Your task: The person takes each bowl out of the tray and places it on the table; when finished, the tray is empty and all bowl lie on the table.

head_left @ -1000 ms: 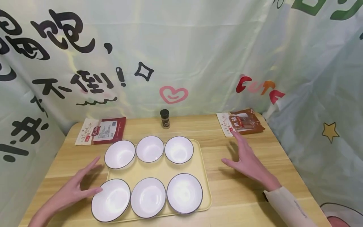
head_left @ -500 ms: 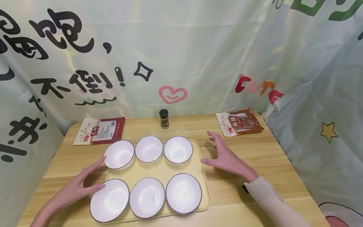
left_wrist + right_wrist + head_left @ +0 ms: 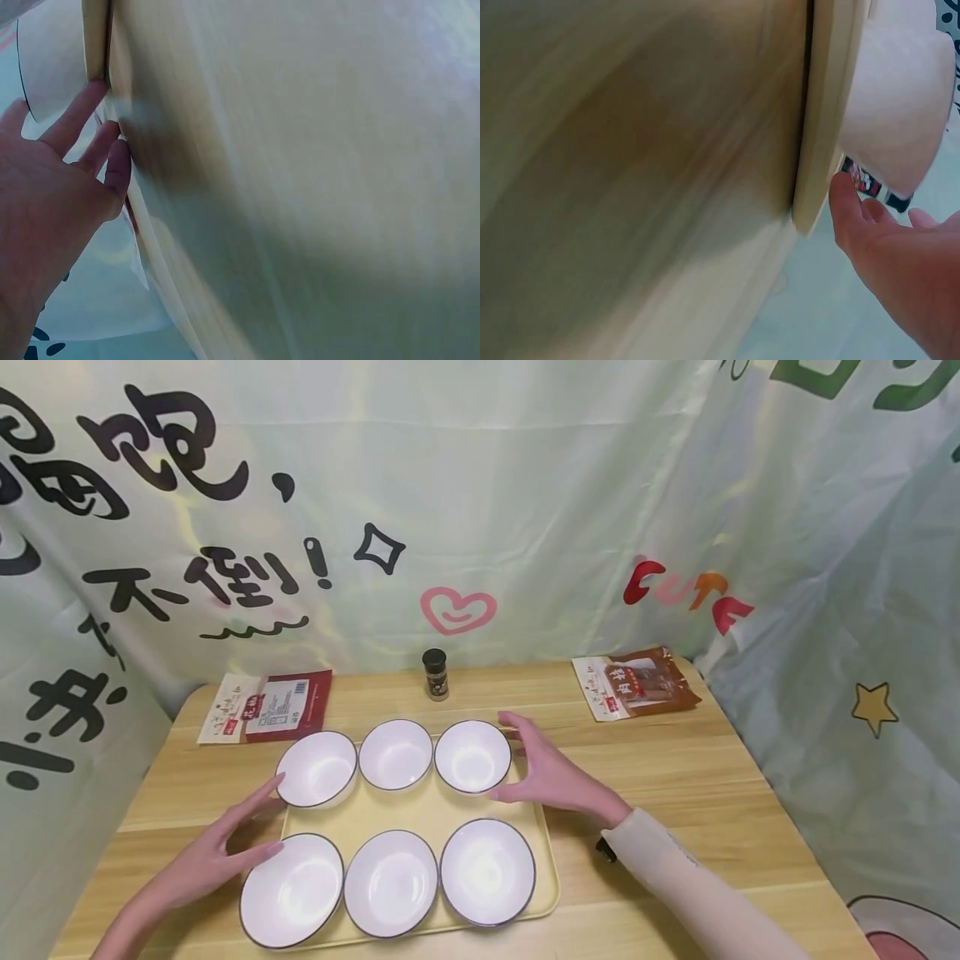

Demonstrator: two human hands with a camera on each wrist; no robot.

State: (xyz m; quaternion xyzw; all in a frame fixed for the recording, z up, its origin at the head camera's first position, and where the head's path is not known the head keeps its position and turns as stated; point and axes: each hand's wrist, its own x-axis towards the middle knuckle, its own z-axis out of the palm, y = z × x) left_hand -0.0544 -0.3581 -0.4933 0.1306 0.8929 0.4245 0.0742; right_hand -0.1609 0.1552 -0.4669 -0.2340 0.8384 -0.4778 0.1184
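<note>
Two rows of white bowls with dark rims stand on a pale yellow tray [image 3: 408, 814]. My left hand [image 3: 206, 860] reaches in at the tray's left side, fingers spread. Its fingertips are right at the rim of the back left bowl [image 3: 317, 768], and its thumb overlaps the front left bowl [image 3: 291, 892]. In the left wrist view, fingertips lie by the tray edge [image 3: 96, 45]. My right hand [image 3: 558, 772] curves loosely beside the back right bowl [image 3: 472, 757], fingers behind and thumb in front. The right wrist view has a fingertip at the tray edge [image 3: 821, 112], below a bowl [image 3: 900, 105].
On the wooden table [image 3: 637, 877], a small black-capped spice jar [image 3: 436, 675] stands behind the tray. A red and white packet [image 3: 266, 707] lies back left, a brown packet [image 3: 637, 683] back right. A printed curtain [image 3: 525, 510] hangs behind the table.
My right hand has moved left from beside the brown packet to the back right bowl. My left hand has shifted slightly right, closer to the left bowls. Bowls and tray have not moved.
</note>
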